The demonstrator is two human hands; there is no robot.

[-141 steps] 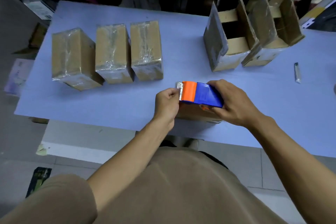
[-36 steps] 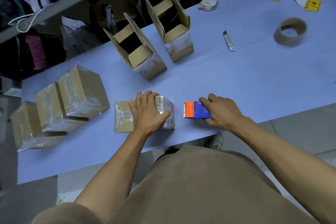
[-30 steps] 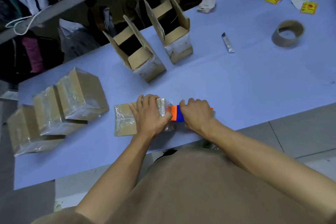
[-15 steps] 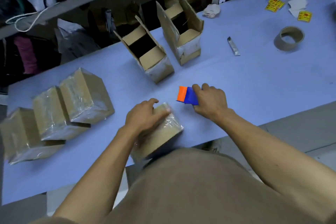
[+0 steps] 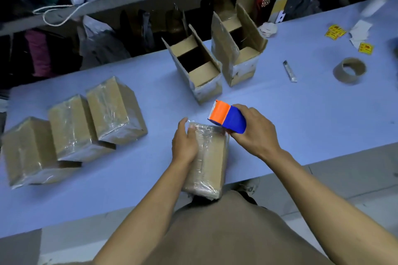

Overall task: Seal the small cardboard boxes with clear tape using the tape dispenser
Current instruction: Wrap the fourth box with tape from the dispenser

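Observation:
A small cardboard box (image 5: 212,161) wrapped in clear tape lies at the table's near edge, its long side pointing away from me. My left hand (image 5: 184,142) grips its left side near the far end. My right hand (image 5: 253,133) holds the blue and orange tape dispenser (image 5: 227,118) tilted just above the box's far right corner, orange end pointing away. Three taped boxes (image 5: 73,127) stand in a row at the left. Two open boxes (image 5: 215,64) with raised flaps stand at the back middle.
The blue table (image 5: 312,114) holds an empty cardboard tape core (image 5: 349,70) at the right, a small silver strip (image 5: 289,71), and yellow labels with paper scraps (image 5: 349,34) at the far right. Shelving with bags and clutter (image 5: 97,6) runs behind the table.
The box has been turned so its long side points away from me. My left hand moved to its left side. My right hand brought the dispenser back to the box's far corner.

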